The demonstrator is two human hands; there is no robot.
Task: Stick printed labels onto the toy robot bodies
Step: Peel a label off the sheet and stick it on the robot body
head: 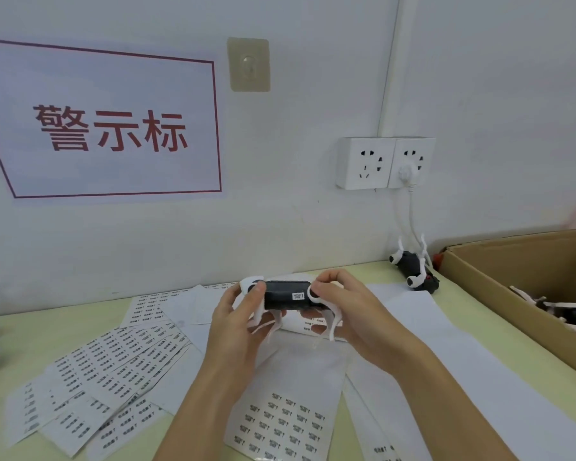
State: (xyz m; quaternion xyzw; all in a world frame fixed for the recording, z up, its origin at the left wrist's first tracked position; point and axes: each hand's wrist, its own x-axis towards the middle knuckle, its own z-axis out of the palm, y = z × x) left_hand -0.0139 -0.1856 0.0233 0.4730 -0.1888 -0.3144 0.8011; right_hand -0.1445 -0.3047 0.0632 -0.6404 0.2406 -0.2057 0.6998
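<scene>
Nearest me a label sheet (281, 424) lies on the pale green table (24, 331), its lower part printed with rows of small labels, and more label sheets (113, 364) fan out to my left. Above them I hold the toy robot body (285, 295) in the air with both hands, its long axis running left to right, white legs hanging down toward the sheets. My left hand (238, 322) grips its left end, thumb curled over the top; my right hand (340, 306) grips its right end, fingers curled over it. A small white label (297, 296) sits on the black side facing me, near the right end. Farther right, a cardboard box (499, 261) holds more toy robots (566, 312). Beyond, another toy robot (413, 269) lies by the wall, below two wall sockets (384, 163). A red-bordered sign (110, 128) hangs at left.
</scene>
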